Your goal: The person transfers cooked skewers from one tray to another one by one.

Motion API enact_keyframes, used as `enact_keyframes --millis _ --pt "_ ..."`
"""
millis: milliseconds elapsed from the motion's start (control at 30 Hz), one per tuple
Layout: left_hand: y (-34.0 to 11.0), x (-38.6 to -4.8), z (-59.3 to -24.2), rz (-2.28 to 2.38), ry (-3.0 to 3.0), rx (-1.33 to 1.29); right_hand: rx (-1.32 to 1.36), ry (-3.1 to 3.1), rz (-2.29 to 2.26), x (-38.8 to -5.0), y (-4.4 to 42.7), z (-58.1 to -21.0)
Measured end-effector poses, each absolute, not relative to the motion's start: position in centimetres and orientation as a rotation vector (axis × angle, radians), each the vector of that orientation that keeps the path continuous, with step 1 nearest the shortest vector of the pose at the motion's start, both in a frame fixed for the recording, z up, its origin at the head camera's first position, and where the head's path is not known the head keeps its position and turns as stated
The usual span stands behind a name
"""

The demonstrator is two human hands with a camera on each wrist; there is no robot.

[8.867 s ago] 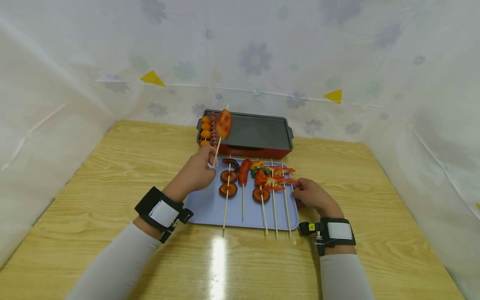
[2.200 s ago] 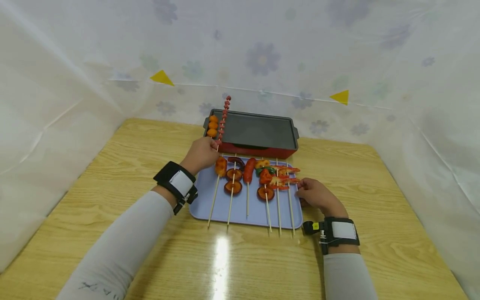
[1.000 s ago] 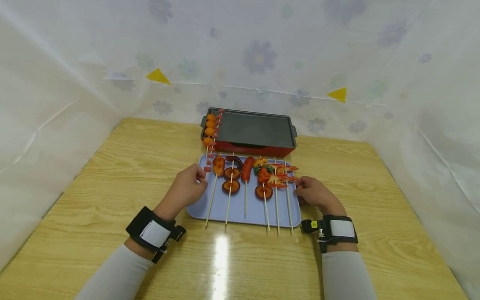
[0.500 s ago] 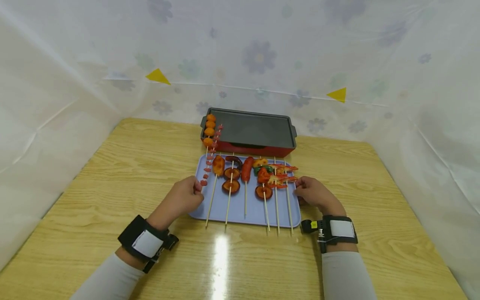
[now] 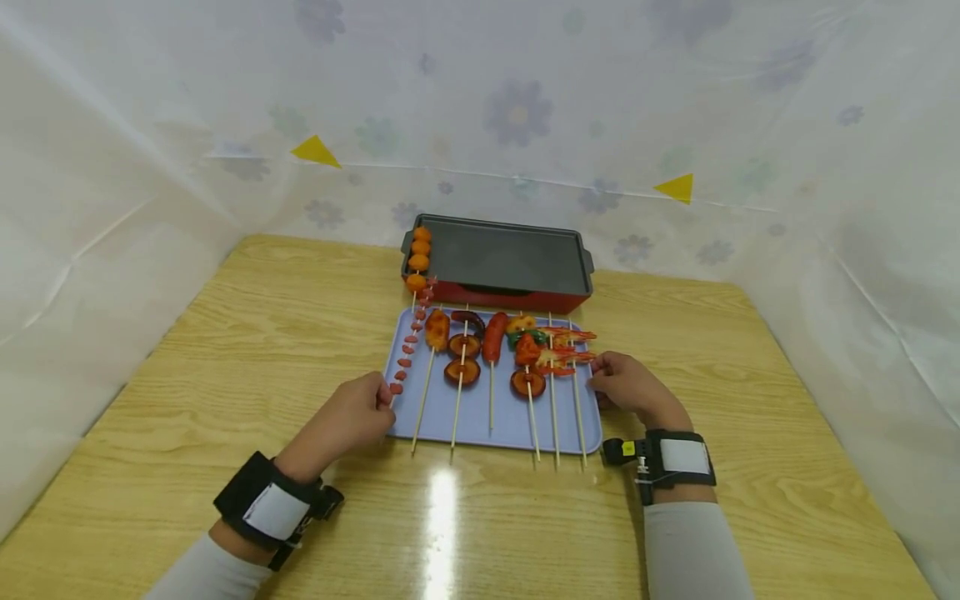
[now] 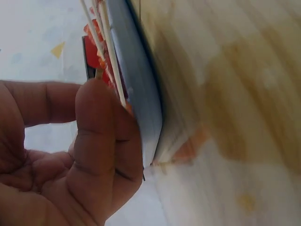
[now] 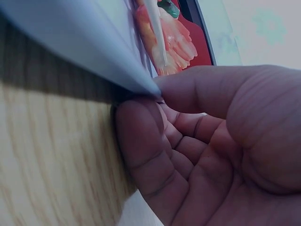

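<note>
My left hand (image 5: pixel 351 421) pinches the stick end of a skewer of small red pieces (image 5: pixel 407 350), which slants along the left side of the lavender tray (image 5: pixel 480 417). In the left wrist view the stick tip (image 6: pixel 99 73) pokes out between thumb and finger. At the tray's right rim (image 7: pixel 141 82) my right hand (image 5: pixel 630 387) grips the edge, thumb above and fingers below. On the tray lie an orange-brown meat skewer (image 5: pixel 437 331), a skewer with round brown slices (image 5: pixel 462 372), a sausage skewer (image 5: pixel 494 337), a mixed vegetable skewer (image 5: pixel 527 350) and shrimp skewers (image 5: pixel 558 360).
Behind the tray stands a red-sided grill (image 5: pixel 510 258) with a dark plate. A skewer of orange balls (image 5: pixel 418 262) lies at its left end. Wooden table (image 5: pixel 262 333) surrounds both, with a flower-patterned sheet (image 5: pixel 517 117) behind.
Earlier my left hand held the meat skewer, now on the tray. Since then it has brought the skewer of red pieces from the grill toward me and down. The right hand stays at the tray.
</note>
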State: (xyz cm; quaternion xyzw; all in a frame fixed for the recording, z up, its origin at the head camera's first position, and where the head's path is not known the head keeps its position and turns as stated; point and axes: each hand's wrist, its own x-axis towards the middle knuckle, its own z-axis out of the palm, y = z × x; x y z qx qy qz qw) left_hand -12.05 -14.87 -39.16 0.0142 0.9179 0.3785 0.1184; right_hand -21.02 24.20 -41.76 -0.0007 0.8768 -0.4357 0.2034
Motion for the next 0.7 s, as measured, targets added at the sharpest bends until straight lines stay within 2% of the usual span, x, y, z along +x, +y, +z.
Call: enact_keyframes --millis 700 --pt "-15.19 -11.29 -39.10 1.078 2.694 0.083 -0.002 2.442 -1.219 -20.87 24.19 -41.58"
